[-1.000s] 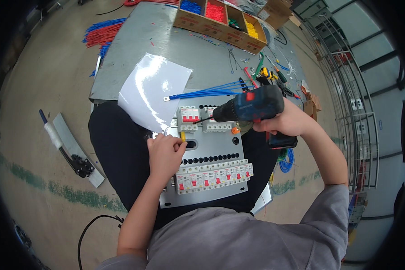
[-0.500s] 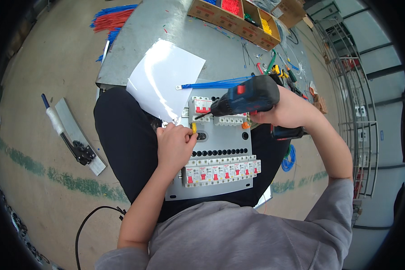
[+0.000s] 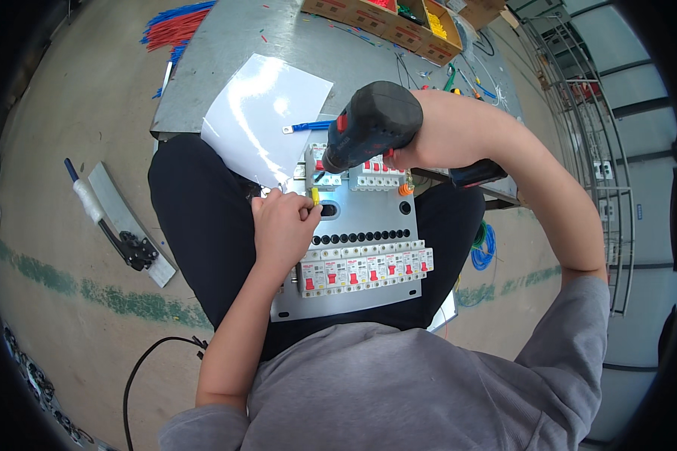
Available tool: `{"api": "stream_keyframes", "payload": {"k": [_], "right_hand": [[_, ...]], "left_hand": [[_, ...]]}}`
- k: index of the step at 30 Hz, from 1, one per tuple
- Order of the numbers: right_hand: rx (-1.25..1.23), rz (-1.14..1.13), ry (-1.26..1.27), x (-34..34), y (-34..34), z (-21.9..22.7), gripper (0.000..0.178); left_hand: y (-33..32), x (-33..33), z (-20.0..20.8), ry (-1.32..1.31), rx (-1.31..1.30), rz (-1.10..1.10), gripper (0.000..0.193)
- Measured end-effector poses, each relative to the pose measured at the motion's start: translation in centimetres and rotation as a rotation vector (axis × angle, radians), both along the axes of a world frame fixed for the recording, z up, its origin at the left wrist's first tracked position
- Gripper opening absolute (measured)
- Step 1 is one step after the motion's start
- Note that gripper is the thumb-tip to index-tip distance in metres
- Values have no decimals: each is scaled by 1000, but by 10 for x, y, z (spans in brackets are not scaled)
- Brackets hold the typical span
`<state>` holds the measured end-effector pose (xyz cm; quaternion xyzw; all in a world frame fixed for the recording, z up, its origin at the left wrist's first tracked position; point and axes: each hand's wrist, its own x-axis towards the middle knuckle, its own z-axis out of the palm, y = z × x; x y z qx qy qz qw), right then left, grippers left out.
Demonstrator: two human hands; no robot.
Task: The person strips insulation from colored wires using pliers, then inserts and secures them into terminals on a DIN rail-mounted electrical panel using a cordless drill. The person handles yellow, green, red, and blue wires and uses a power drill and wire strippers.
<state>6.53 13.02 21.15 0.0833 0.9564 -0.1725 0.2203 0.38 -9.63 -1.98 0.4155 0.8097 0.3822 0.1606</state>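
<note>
Two grips: left hand [image 3: 284,227] pinching a yellow sleeve [image 3: 315,195], right hand [image 3: 432,139] clasping a drill [image 3: 376,120]. The drill has tipped steeper, seemingly onto the upper-left breaker [image 3: 313,158].

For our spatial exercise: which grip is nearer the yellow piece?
Left. The left grip has the yellow piece at its fingertips; the right grip, on the drill, is farther up and right.

From the person's head, the scene is viewed by a wide fisheye camera pointed steeply down and forward, with the grey shirt [image 3: 399,383] caught nearest, the hands [image 3: 284,227] taken in close by, and the table [image 3: 203,83] shown on the far side.
</note>
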Motion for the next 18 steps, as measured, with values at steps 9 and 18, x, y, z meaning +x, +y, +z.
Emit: {"api": "stream_keyframes", "payload": {"k": [9,18], "right_hand": [[125,-38,-203,-19,-16,20,26],[151,-69,-368,-30,-3,40,32]], "left_hand": [[-2,-1,-6,34,9,4,13],[0,-3,3,14,-19,0,14]]}}
